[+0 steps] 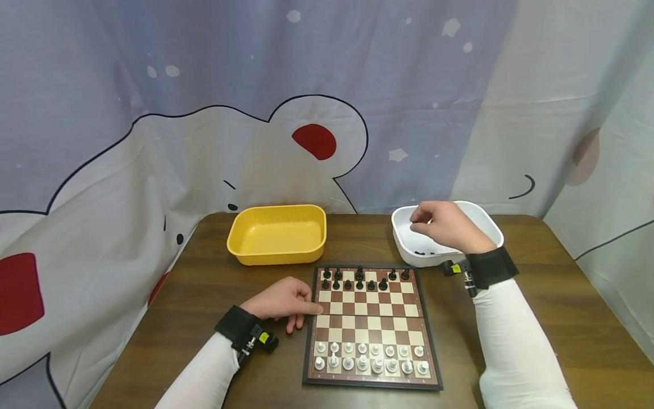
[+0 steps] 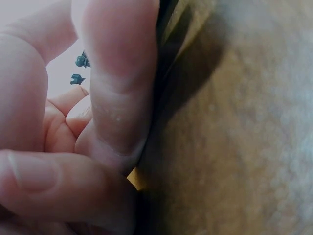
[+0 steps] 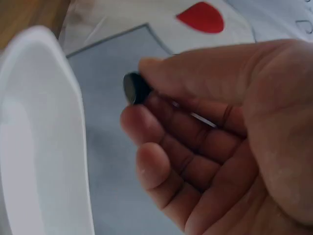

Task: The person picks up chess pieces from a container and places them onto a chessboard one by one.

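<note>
Dark and glossy, a small chess piece (image 3: 137, 88) is pinched between the thumb and fingertips of the right hand (image 1: 447, 224), its round base turned outward and left uncovered, a hold that seems suited to setting a piece down base first; which piece it is cannot be told, since its upper part is hidden by the fingers. From the head view it is held above the white tub (image 1: 421, 261), clear of the wall, and a few loose dark pieces (image 1: 419, 253) are seen lying on the tub's floor. The tub is placed just beyond the far right corner of the chessboard (image 1: 367, 322), presumably so that it can be reached without an arm being passed over the ranks. The left hand (image 1: 281, 301) is not closed round anything: its fingers are loosely bent beside the board, and the left edge is touched by one outstretched digit (image 1: 313, 308), probably to keep the board steady. Along the near side two full rows of white pieces (image 1: 363, 362) are stood upright; on the far side two rows of black pieces (image 1: 360, 274) are stood facing them, with gaps left in both. Behind the board, to the left, a yellow tray (image 1: 278, 255) is set on the wooden table (image 1: 179, 358), apart from either hand
</note>
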{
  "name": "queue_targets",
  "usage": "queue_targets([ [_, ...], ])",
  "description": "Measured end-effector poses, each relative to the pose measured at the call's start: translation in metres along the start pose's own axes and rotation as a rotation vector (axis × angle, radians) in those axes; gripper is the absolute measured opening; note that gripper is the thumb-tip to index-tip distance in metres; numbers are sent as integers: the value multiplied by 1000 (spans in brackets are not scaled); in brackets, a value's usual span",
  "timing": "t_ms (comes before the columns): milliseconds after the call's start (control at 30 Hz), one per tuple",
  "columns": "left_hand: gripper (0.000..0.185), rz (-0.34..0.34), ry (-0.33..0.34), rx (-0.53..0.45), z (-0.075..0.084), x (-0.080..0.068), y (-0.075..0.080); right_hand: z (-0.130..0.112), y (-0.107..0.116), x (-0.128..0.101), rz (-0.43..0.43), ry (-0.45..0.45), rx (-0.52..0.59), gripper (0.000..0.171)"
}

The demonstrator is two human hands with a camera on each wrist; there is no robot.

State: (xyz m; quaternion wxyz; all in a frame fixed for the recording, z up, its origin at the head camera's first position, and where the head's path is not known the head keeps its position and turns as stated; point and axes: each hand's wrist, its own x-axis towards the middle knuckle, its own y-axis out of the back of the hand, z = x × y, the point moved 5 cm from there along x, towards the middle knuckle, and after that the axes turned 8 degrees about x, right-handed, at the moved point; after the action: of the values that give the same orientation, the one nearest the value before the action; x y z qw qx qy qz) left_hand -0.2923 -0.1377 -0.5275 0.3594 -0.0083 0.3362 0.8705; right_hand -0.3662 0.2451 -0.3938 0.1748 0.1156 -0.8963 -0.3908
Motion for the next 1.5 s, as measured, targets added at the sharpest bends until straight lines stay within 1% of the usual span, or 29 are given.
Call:
queue_targets([
  [200, 47, -1, 6, 3, 0, 1, 0, -20, -11, -1, -21, 85, 81, 6],
  [367, 47, 0, 5, 2, -1, 1, 0, -36, -22, -1, -60, 156, 113, 10],
  [500, 48, 1, 11, 5, -1, 1, 0, -48, -30, -3, -103, 224, 108, 13],
  [767, 48, 3, 17, 8, -2, 2, 0, -60, -39, -8, -142, 289, 107, 17],
  [967, 48, 0, 20, 8, -3, 1, -1, -61, -43, -16, -184, 283, 95, 19],
  [1200, 48, 2, 23, 9, -2, 1, 0, -57, -45, -23, -216, 288, 16, 19],
  [1500, 47, 2, 20, 10, 1, -1, 0, -54, -54, -25, -364, 218, -2, 19],
])
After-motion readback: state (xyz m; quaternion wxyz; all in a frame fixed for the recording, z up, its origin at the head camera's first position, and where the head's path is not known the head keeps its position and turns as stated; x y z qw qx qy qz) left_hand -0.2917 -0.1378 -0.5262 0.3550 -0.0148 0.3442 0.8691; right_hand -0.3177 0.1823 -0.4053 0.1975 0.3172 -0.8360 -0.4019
